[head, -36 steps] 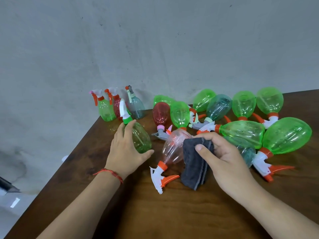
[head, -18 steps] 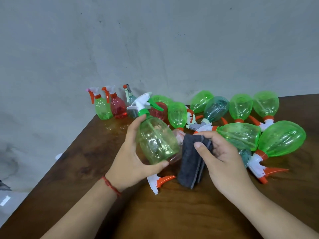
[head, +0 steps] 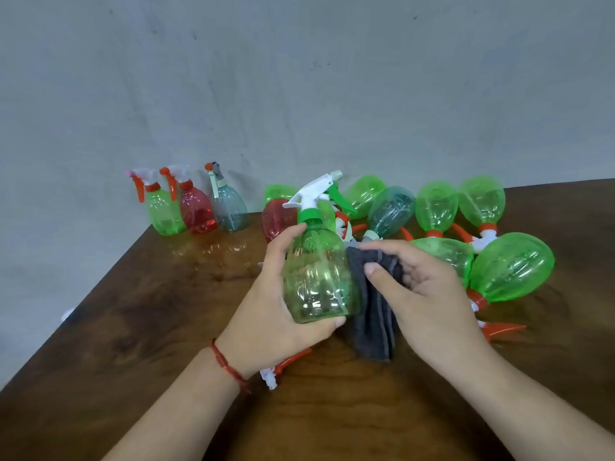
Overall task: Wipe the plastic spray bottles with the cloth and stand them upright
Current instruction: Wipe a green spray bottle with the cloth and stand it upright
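Note:
My left hand [head: 266, 307] grips a green spray bottle [head: 316, 277] with a white and green trigger head, held upright above the table. My right hand [head: 422, 294] holds a dark grey cloth [head: 372, 314] against the bottle's right side. Three bottles stand upright at the back left: green [head: 164, 214], red [head: 196, 211] and grey [head: 229, 207]. Several more bottles lie on their sides behind and right of my hands, among them a large green one [head: 512, 267] and a teal one [head: 392, 211].
The brown wooden table [head: 133, 311] ends in a slanted left edge, with floor below it. A grey wall stands just behind the bottles. A white and orange trigger head [head: 279, 367] of a lying bottle pokes out under my left wrist.
My left hand picked the green bottle up from the table and brought it upright towards me. My right hand moved the cloth against the bottle's side.

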Available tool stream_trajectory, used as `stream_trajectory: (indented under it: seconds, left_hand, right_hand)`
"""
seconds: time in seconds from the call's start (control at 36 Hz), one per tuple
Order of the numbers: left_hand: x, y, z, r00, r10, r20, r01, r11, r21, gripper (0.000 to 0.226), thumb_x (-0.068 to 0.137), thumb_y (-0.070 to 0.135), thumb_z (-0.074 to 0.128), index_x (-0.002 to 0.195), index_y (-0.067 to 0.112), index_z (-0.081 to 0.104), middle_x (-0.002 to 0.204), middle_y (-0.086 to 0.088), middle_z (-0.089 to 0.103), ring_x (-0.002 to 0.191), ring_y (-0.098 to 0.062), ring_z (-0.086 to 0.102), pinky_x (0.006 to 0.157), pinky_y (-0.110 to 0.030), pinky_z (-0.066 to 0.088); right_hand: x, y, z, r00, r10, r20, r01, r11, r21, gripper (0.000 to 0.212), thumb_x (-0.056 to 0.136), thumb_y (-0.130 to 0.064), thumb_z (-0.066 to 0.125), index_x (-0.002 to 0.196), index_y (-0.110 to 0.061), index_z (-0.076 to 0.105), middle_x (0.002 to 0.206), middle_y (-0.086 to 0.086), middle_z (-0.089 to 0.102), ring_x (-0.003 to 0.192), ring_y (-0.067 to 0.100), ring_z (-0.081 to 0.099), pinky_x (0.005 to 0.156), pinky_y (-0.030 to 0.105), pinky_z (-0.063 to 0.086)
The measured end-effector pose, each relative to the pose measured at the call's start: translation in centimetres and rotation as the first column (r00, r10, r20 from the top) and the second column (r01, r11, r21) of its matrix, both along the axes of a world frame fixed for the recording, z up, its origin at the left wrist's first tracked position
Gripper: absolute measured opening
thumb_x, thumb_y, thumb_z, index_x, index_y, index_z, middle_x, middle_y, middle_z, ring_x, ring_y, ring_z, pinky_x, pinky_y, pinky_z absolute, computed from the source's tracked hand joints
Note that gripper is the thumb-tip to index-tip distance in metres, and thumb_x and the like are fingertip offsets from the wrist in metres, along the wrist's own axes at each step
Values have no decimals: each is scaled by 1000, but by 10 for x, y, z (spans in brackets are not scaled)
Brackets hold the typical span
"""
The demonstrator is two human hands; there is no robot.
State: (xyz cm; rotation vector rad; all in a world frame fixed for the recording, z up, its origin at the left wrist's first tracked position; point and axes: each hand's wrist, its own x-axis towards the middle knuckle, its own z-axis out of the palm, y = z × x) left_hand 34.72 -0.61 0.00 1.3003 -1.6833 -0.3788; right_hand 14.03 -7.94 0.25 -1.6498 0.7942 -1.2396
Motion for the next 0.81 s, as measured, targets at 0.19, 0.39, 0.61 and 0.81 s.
stream_trajectory:
  seconds: [0.19, 0.39, 0.61, 0.81]
  left_hand:
    - [0, 3, 0, 1000, -15, -10, 14, 997, -82, 120, 65, 14, 102, 160, 16, 28, 152, 8, 53, 138, -15, 60, 114, -23, 47]
    - [3, 3, -5, 983, -7, 185, 30, 992, -121, 116, 72, 28, 99, 160, 4, 29, 157, -9, 44, 144, -24, 53, 120, -28, 41]
    - [2, 4, -8, 979, 30, 200, 0, 989, -146, 111, 75, 25, 97, 161, 6, 29, 159, -6, 41, 149, -29, 47, 124, -36, 39]
    - [6, 4, -12, 986, 94, 134, -75, 987, -140, 110, 75, 21, 96, 162, 7, 29, 160, -5, 43, 147, -25, 52, 119, -43, 46]
  right_hand:
    - [-4, -14, 17, 994, -67, -84, 48, 976, -211, 29, 98, -10, 74, 117, -32, 78, 103, -14, 79, 94, 10, 75, 87, 34, 60]
    - [13, -14, 26, 972, -198, -124, 98, 828, -552, 29, 98, -5, 72, 119, -23, 80, 112, -19, 76, 107, -5, 69, 93, 11, 49]
    - [19, -13, 19, 963, -101, -251, -77, 787, -613, 39, 102, 4, 62, 128, -20, 77, 138, -10, 69, 129, 0, 62, 107, 22, 50]
    - [21, -6, 12, 921, -164, -355, -160, 670, -725, 40, 102, -2, 60, 131, -24, 76, 145, -12, 64, 129, 14, 64, 104, 35, 53]
